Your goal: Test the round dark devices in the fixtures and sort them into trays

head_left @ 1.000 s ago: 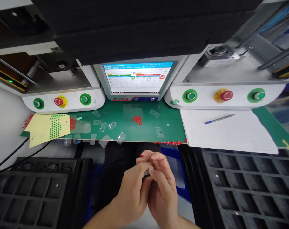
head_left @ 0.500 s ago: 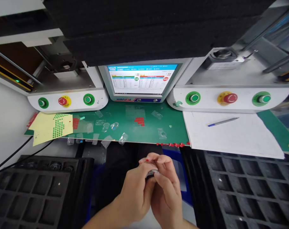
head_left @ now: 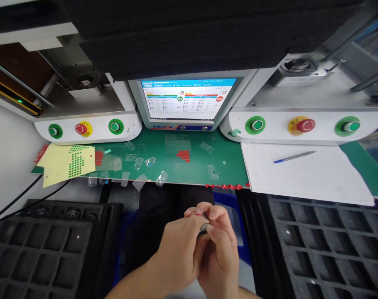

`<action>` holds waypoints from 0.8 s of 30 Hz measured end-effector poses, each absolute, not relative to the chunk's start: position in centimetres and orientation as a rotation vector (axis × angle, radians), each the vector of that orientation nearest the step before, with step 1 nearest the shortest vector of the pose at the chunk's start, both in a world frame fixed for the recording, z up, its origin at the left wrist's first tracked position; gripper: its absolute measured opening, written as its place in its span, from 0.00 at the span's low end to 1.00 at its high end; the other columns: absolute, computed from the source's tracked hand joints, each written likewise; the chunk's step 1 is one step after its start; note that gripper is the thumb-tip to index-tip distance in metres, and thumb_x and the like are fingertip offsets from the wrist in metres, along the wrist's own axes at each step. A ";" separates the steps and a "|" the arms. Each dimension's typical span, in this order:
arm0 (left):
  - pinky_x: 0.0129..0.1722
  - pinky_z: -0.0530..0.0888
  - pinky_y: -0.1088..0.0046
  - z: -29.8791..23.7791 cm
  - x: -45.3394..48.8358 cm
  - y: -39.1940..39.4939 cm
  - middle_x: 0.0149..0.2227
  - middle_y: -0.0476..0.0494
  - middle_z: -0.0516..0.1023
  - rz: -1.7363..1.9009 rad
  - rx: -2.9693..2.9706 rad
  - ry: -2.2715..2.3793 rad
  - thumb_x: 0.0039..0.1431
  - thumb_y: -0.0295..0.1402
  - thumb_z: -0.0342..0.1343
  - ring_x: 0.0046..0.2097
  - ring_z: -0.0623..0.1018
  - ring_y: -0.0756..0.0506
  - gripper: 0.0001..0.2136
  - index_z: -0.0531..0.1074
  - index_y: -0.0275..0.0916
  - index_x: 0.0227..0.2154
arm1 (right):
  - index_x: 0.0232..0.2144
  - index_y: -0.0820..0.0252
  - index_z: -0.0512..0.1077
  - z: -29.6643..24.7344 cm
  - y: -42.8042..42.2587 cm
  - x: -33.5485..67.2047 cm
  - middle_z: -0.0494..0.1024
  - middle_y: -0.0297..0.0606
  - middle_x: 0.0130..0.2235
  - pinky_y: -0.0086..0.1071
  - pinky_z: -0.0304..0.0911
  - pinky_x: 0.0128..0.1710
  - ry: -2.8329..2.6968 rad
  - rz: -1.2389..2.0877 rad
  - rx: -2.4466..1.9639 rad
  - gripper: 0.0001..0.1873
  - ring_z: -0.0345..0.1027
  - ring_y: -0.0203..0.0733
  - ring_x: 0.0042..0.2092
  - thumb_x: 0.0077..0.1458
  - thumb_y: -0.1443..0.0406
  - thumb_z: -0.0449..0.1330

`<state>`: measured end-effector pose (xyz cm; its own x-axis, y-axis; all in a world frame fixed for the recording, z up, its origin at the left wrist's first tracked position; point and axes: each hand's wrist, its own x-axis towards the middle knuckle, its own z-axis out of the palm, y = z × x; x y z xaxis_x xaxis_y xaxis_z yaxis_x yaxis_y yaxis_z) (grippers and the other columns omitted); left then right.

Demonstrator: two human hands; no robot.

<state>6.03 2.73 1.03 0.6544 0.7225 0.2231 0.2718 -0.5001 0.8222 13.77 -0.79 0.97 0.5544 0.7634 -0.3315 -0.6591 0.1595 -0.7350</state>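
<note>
My left hand point(head_left: 180, 245) and my right hand point(head_left: 220, 250) meet over my lap, in front of the green bench edge. Between them they pinch a small dark part with a shiny grey face point(head_left: 203, 228). Fingers cover most of it, so its kind does not show. The right thumb presses on its near side, while the right fingers curl around the far side. A tiny red spot shows by the fingertips at the top.
A black foam tray point(head_left: 41, 249) lies at left, another compartment tray point(head_left: 329, 245) at right. The green bench top point(head_left: 151, 143) carries clear film scraps, red stickers point(head_left: 183, 156), yellow sticker sheets point(head_left: 60, 164), and paper point(head_left: 301, 178) with a pen point(head_left: 295, 157). Behind stand a monitor point(head_left: 182, 104) and button panels.
Both hands stay closed together around the small part, with the fingers shifted slightly. The red spot is less visible between the fingers. The camera view has shifted a little.
</note>
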 end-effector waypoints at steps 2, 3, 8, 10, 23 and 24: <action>0.30 0.72 0.71 1.0 6.1 2.8 0.31 0.42 0.79 0.708 2.102 0.755 0.68 0.29 0.43 0.31 0.79 0.43 0.07 0.67 0.41 0.38 | 0.27 0.54 0.68 1.0 -0.7 13.7 0.74 0.30 0.31 0.32 0.71 0.37 -0.127 1.021 -0.975 0.03 0.75 0.38 0.36 0.49 0.67 0.59; 0.30 0.72 0.71 1.0 6.1 2.8 0.31 0.41 0.79 0.699 2.109 0.752 0.68 0.29 0.43 0.31 0.79 0.43 0.07 0.67 0.40 0.38 | 0.27 0.54 0.67 1.0 -0.7 13.7 0.73 0.30 0.31 0.32 0.71 0.36 -0.126 1.021 -0.974 0.03 0.74 0.37 0.35 0.49 0.67 0.59; 0.33 0.72 0.70 1.0 6.0 2.8 0.34 0.39 0.79 0.633 1.959 0.718 0.68 0.29 0.44 0.34 0.78 0.43 0.07 0.68 0.38 0.39 | 0.30 0.53 0.70 0.9 -0.8 14.6 0.76 0.30 0.34 0.30 0.71 0.34 -0.098 1.066 -0.995 0.05 0.74 0.36 0.34 0.51 0.64 0.64; 0.32 0.71 0.72 1.0 6.0 2.7 0.34 0.40 0.77 0.607 1.685 0.726 0.69 0.33 0.45 0.32 0.77 0.46 0.09 0.69 0.38 0.38 | 0.33 0.52 0.72 0.7 -0.9 15.7 0.77 0.33 0.37 0.31 0.71 0.34 -0.096 1.035 -1.030 0.07 0.75 0.37 0.35 0.51 0.62 0.67; 0.10 0.51 0.83 -1.4 7.9 5.7 0.16 0.51 0.69 0.615 0.857 0.876 0.60 0.52 0.56 0.12 0.58 0.57 0.22 0.64 0.38 0.21 | 0.26 0.58 0.69 -3.3 -0.5 20.2 0.76 0.32 0.26 0.30 0.69 0.33 -0.074 0.925 -1.226 0.19 0.71 0.36 0.30 0.37 0.63 0.76; 0.11 0.52 0.82 -1.7 8.1 6.4 0.16 0.50 0.70 0.614 0.961 0.932 0.61 0.52 0.54 0.13 0.59 0.56 0.22 0.64 0.38 0.21 | 0.26 0.58 0.69 -3.4 -0.4 20.4 0.76 0.32 0.26 0.30 0.69 0.33 -0.051 0.939 -1.228 0.19 0.71 0.36 0.29 0.36 0.62 0.76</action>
<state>8.08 6.39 -1.70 0.4824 0.7871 -0.3845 -0.0426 0.4595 0.8871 20.37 -0.41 -3.38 0.6396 0.6322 -0.4373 -0.5810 0.0252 -0.8135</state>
